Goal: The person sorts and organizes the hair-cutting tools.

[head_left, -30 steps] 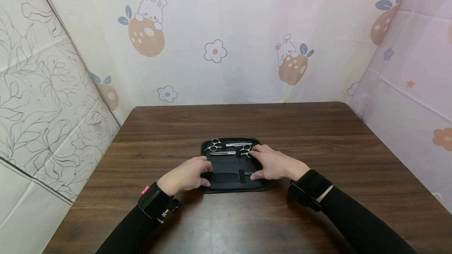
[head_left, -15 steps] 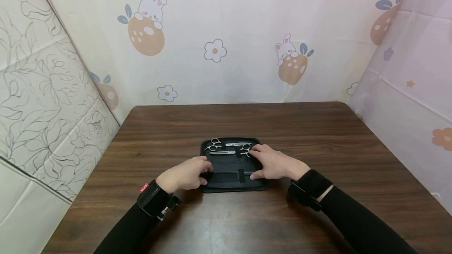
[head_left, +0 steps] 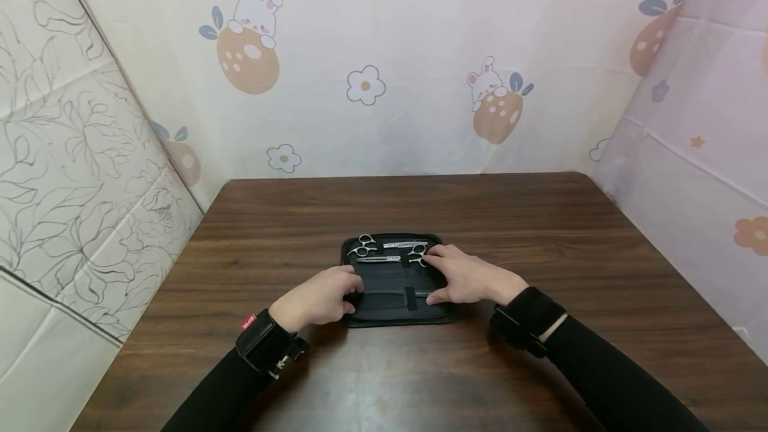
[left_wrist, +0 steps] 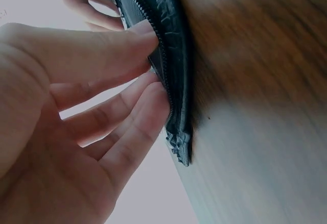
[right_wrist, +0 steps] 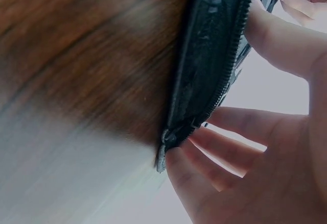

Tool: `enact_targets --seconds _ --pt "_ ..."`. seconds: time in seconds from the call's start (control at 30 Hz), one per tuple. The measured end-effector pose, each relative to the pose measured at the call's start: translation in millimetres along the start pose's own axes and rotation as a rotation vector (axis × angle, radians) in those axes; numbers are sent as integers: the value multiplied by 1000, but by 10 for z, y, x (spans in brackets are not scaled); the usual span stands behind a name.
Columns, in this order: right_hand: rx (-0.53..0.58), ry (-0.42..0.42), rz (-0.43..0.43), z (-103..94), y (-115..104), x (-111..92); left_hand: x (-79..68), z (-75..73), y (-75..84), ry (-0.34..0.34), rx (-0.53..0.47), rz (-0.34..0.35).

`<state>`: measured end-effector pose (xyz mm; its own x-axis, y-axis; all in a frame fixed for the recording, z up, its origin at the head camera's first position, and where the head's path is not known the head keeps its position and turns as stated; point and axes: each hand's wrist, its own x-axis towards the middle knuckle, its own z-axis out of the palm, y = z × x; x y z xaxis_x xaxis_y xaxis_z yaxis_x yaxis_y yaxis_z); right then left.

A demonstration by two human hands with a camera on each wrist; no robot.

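An unzipped black zip case (head_left: 384, 279) lies flat on the table. Two pairs of silver hair scissors are strapped along its far side, one pair (head_left: 405, 245) behind the other (head_left: 378, 260). My left hand (head_left: 318, 295) rests on the left edge; its thumb and fingers touch the zipper teeth (left_wrist: 166, 76) in the left wrist view. On the right edge lies my right hand (head_left: 474, 277), fingers spread, index fingertip by the nearer scissors' finger loops. In the right wrist view, its outer fingers touch the case corner near the zipper pull (right_wrist: 162, 157).
The brown wood-grain table (head_left: 384, 365) spreads around the case. A strap (head_left: 411, 299) crosses the case's near half. Patterned cloth sheets (head_left: 420, 125) hang behind the table and at both sides.
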<state>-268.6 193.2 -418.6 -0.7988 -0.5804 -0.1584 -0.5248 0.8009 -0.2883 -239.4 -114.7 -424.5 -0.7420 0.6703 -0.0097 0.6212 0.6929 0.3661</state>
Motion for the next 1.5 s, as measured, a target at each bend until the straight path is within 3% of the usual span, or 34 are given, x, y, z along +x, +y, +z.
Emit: enact_targets --seconds 0.33,0.53,0.7,0.8,1.07,1.33,1.5 --pt "13 -7 17 -4 32 21 30 -9 28 -29 4 -25" --pt "33 11 19 -36 64 59 73 -21 -19 55 -9 13" --pt "55 66 -18 -85 129 126 176 -92 -65 138 43 -6" --pt "71 99 -25 -131 158 176 274 -151 -125 179 75 -38" --pt "91 168 -15 -191 228 324 504 -262 -381 233 84 -206" --pt "115 191 62 -187 359 504 622 -251 -507 215 86 -301" --pt "86 199 68 -169 426 568 690 -206 -538 181 102 -337"
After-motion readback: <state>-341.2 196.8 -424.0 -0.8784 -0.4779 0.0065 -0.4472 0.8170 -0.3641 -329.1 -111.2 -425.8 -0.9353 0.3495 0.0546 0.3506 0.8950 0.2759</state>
